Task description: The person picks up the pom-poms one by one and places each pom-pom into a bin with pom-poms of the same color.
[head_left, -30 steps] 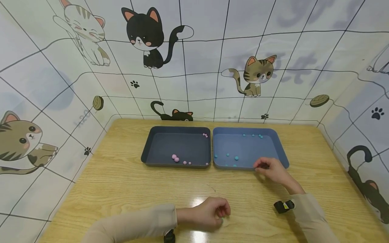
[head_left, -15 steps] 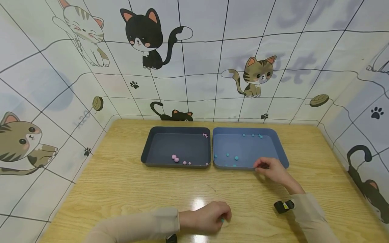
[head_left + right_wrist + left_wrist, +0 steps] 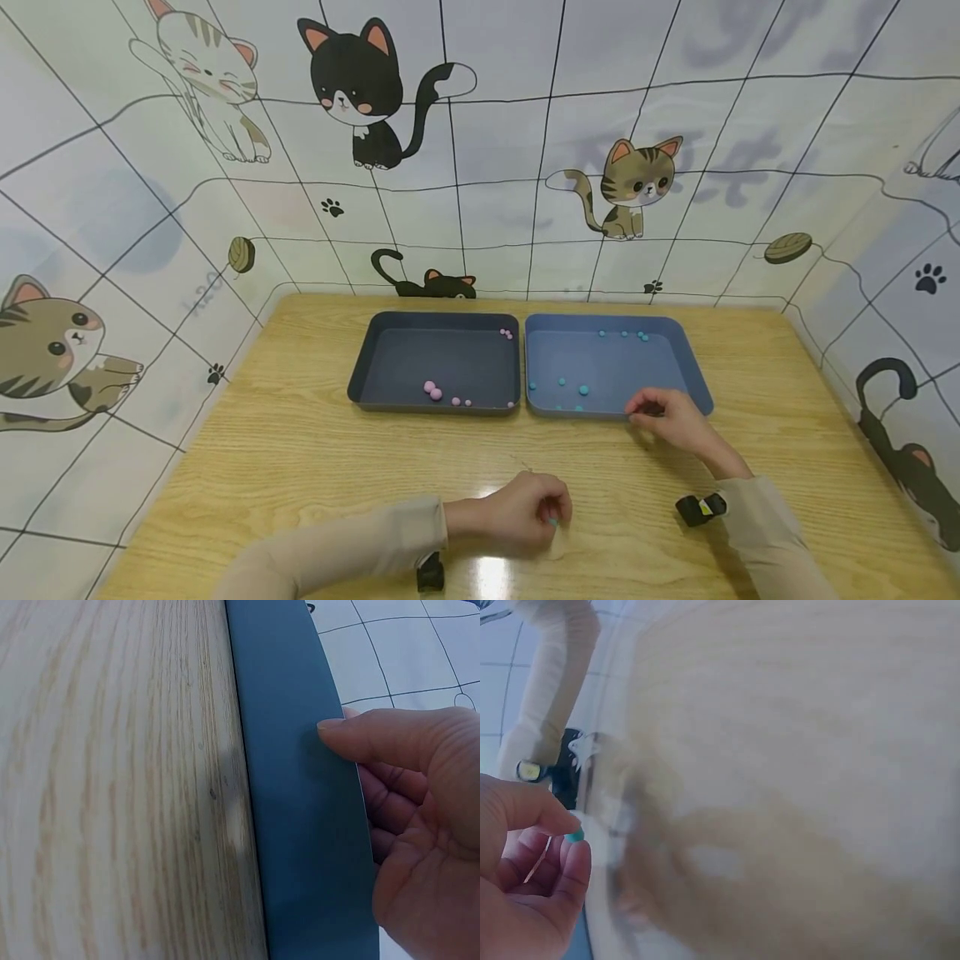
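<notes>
My left hand (image 3: pixel 520 512) pinches a small teal ball (image 3: pixel 575 834) between thumb and fingertip, over the front middle of the table. In the head view only a sliver of that ball shows beneath the fingers. At the right, my right hand (image 3: pixel 670 419) holds the near rim of the blue tray (image 3: pixel 600 360). The right wrist view shows its thumb on the outer face of the tray's side wall (image 3: pixel 296 817) and its other fingers behind the rim. Several teal balls (image 3: pixel 583 390) lie scattered in that tray.
A dark grey tray (image 3: pixel 397 358) stands close along the blue tray's left side, with several pink balls (image 3: pixel 436 394) of different sizes in it. Both trays rest on a wooden table (image 3: pixel 315 467). A cat-patterned covering (image 3: pixel 502 208) rises behind and beside the table.
My left hand has dipped slightly towards the front edge, then moved back up and away from it, with the teal ball in its fingers. My right hand and the trays have stayed put.
</notes>
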### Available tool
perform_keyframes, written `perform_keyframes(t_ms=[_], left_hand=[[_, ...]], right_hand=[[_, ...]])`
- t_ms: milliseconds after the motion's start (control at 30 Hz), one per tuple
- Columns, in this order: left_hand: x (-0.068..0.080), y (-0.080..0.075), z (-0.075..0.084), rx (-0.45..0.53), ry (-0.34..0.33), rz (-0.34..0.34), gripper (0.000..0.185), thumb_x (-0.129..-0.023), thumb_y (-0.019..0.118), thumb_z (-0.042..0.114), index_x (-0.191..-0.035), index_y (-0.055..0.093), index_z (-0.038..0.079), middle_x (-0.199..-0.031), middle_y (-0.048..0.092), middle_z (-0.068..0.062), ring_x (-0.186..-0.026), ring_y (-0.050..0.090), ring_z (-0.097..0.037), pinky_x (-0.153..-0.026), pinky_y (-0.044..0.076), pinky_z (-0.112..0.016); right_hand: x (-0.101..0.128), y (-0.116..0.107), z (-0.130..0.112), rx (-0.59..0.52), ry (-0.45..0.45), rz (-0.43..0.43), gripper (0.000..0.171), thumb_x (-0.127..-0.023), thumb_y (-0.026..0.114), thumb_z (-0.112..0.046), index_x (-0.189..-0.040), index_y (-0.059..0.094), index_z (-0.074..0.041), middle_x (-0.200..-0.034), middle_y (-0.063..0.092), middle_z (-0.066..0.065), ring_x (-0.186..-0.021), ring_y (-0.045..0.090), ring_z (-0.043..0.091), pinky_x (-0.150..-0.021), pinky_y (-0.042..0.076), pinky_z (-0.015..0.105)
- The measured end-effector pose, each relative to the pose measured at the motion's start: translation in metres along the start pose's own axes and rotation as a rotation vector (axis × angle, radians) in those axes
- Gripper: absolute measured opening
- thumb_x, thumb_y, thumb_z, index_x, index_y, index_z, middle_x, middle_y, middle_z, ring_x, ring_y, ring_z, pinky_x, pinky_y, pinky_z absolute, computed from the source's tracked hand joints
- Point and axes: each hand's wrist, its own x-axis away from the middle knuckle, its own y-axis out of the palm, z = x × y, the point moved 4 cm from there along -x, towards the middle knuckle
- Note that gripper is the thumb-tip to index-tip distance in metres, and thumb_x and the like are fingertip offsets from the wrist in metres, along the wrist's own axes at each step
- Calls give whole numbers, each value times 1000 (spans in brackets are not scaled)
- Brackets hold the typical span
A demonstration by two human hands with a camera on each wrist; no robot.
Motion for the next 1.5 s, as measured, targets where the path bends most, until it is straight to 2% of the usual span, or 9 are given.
perform_keyframes(t_ms=[100, 333, 400, 567, 900, 1133, 1333, 1500], left_hand=[[-8, -11, -3, 16, -1, 34, 26, -67, 60, -18, -85, 60, 1, -82, 61, -7, -72, 55, -7, -65, 46, -9], [-27, -37, -13, 174, -124, 127, 21, -74, 59, -17, -89, 59, -3, -90, 61, -17, -78, 59, -19, -70, 48, -15], [-32, -44, -15, 193, -107, 156, 20, -74, 58, -17, -90, 59, -4, -90, 61, -20, -79, 60, -22, -70, 49, -16], [-45, -61, -19, 154, -63, 200, 18, -77, 58, -15, -93, 59, -7, -92, 61, -21, -81, 60, -21, -71, 50, -16], [-73, -89, -29, 127, -65, 274, 16, -81, 58, -13, -93, 59, -3, -95, 59, -21, -87, 58, -29, -75, 49, -18], [-90, -103, -36, 97, -65, 333, 14, -81, 59, -11, -92, 59, -2, -92, 59, -20, -82, 58, -18, -74, 49, -18], [-100, -112, -46, 98, -122, 385, 14, -82, 58, -11, -96, 59, -7, -96, 60, -25, -83, 57, -21, -71, 47, -18], [-109, -118, -53, 69, -173, 429, 13, -82, 59, -9, -94, 60, -4, -96, 61, -22, -81, 57, -18, -70, 47, -18]], right_hand=[[0, -1, -1, 3, -4, 3, 10, -84, 66, 1, -84, 66, -9, -81, 63, -2, -71, 56, 5, -61, 48, 24], [-1, -1, -1, -5, -5, -8, 10, -84, 66, 1, -84, 66, -9, -80, 63, -2, -71, 57, 5, -61, 48, 24], [0, -1, -1, -12, -5, -13, 10, -84, 66, 1, -85, 66, -9, -81, 63, -2, -71, 57, 6, -61, 48, 24], [-1, -1, -2, -12, -9, -12, 10, -84, 65, 2, -85, 66, -8, -81, 63, -1, -71, 57, 6, -60, 48, 24], [-1, -1, -1, -14, -11, -2, 11, -84, 65, 2, -84, 66, -9, -80, 64, -2, -71, 57, 5, -61, 48, 24], [-1, -1, -1, -30, 2, -6, 9, -84, 66, 1, -85, 67, -8, -81, 64, 0, -71, 58, 8, -61, 48, 24], [-1, -1, -1, -12, -7, -2, 11, -83, 66, 3, -85, 67, -8, -80, 64, -1, -71, 58, 7, -61, 49, 24], [-1, -1, -1, 1, -24, 4, 12, -83, 65, 4, -84, 67, -8, -79, 64, -2, -69, 57, 7, -60, 48, 24]])
